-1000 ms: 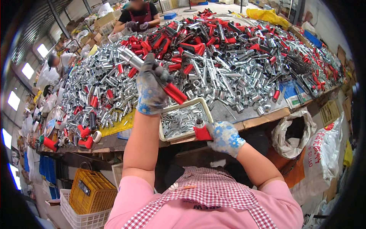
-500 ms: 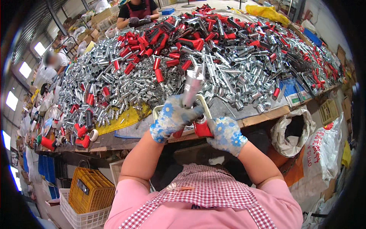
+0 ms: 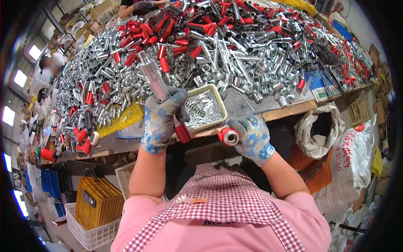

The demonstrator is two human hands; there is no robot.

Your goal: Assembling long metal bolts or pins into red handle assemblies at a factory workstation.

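My left hand, in a grey-palmed, blue-flowered glove, is closed on a silver ribbed metal cylinder that tilts up and to the left over the heap. Below the same hand hangs a red part, partly hidden by the fingers. My right hand, gloved alike, grips a red fitting with a round metal mouth, its opening turned toward me. A cream tray of small silver pins and springs lies between and beyond the hands, at the table's edge.
A big heap of silver tubes and red handles covers the table. Red tool bodies lie at the left edge. An open white sack stands at right, a yellow crate at lower left. A co-worker's gloved hand shows at the far side.
My hands have moved apart. The left has gone left with the metal cylinder, uncovering the tray. The right has turned the red fitting's mouth toward me. The whole view has shifted slightly.
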